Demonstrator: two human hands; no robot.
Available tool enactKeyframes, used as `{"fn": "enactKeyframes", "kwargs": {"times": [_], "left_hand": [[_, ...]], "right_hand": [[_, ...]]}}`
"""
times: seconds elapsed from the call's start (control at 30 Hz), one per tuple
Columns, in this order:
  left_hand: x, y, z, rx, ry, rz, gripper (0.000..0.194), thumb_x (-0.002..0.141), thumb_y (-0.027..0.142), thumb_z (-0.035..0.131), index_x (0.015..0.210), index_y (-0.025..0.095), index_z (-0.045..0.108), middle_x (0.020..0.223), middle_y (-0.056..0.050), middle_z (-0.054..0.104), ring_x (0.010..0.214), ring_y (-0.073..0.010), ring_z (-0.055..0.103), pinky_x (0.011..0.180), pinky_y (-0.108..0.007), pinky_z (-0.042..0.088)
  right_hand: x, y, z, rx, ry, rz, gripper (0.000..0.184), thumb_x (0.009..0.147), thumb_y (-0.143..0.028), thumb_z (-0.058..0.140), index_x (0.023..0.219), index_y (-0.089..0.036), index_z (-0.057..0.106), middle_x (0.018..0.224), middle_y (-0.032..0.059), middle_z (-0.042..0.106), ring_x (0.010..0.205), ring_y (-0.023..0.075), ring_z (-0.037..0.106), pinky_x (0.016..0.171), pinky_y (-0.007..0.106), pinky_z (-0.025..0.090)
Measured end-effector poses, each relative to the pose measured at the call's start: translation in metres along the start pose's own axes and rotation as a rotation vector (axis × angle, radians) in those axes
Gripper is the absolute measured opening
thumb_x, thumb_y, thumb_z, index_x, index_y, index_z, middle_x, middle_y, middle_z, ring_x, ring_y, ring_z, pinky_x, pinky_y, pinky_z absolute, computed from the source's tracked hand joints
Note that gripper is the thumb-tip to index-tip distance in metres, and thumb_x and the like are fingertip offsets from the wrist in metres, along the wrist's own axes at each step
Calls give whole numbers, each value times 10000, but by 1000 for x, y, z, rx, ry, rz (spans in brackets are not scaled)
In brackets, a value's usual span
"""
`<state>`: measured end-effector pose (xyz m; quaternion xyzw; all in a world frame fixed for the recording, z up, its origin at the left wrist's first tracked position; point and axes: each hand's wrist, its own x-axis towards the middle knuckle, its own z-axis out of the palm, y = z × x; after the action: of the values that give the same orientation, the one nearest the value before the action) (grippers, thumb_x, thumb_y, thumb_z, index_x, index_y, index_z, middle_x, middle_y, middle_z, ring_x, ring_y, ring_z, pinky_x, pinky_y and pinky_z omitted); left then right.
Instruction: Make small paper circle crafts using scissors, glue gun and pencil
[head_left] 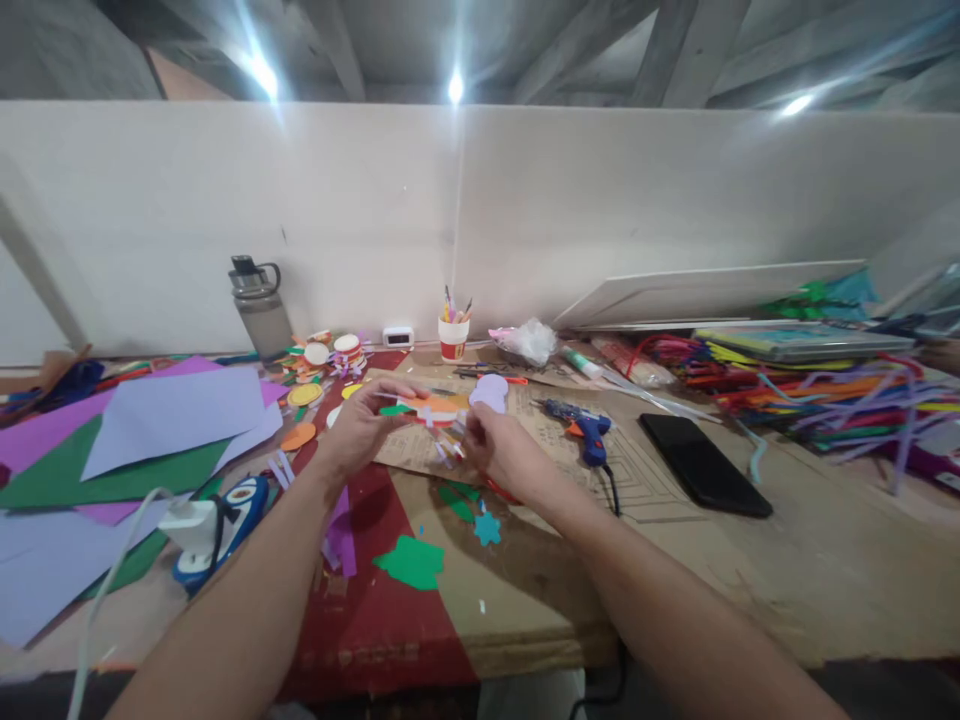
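Above the middle of the work surface, my left hand [367, 420] pinches the left side of a small paper craft piece [433, 406], orange on top with white and purple strips. At its right end my right hand [499, 450] is closed, fingers curled against the piece; the exact fingertip grip is partly hidden. A bit of red [501, 490] shows under the right hand, too covered to name. Purple paper circles [491, 388] lie just behind. Below the hands are a green paper scrap [414, 563] and a blue paper flower [487, 528].
A blue glue gun [592, 438] and a black phone [701, 465] lie to the right. Coloured paper sheets [172, 410] and a power strip [225, 530] are at left. A bottle [261, 310], a pencil cup [453, 338] and craft stems [825, 400] stand or lie farther back.
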<state>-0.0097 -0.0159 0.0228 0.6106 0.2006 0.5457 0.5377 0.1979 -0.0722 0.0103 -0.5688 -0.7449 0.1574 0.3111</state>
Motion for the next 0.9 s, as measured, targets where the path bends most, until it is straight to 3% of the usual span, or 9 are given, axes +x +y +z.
{"fn": "enactKeyframes", "kwargs": {"times": [0.17,0.27,0.53,0.77,0.9], "left_hand": [[-4,10,0,33,-52,-16,234,572,157,848,714,172,663,974,-80,716,985,-223,641,827,-314,505],[-5,10,-4,27,-110,-53,216,586,120,833,719,172,671,1050,-96,701,1029,-233,630,821,-301,504],[-3,9,-8,39,-195,-86,211,593,185,844,740,165,695,1090,-135,685,1075,-275,609,837,-340,499],[-5,4,-11,43,-187,-93,220,620,236,835,774,177,689,1098,-124,680,1054,-263,616,855,-361,491],[-5,5,-8,13,-173,-89,211,604,183,837,745,177,680,1044,-111,701,1034,-255,628,877,-369,481]], "right_hand": [[8,1,-14,172,268,-65,73,819,-162,485,765,-194,522,691,-6,570,616,129,488,572,243,342],[8,-2,-21,298,366,-98,69,836,-197,516,778,-190,552,731,5,591,647,134,517,612,255,386],[-2,-14,-25,434,360,-265,82,894,-246,545,843,-193,581,795,15,594,702,135,538,646,259,433],[-6,-16,-27,316,422,-492,60,915,-219,538,867,-212,573,910,55,591,890,185,549,788,327,456],[-5,-16,-27,222,451,-546,101,915,-160,517,850,-215,572,875,47,602,862,181,555,774,321,463]]}}
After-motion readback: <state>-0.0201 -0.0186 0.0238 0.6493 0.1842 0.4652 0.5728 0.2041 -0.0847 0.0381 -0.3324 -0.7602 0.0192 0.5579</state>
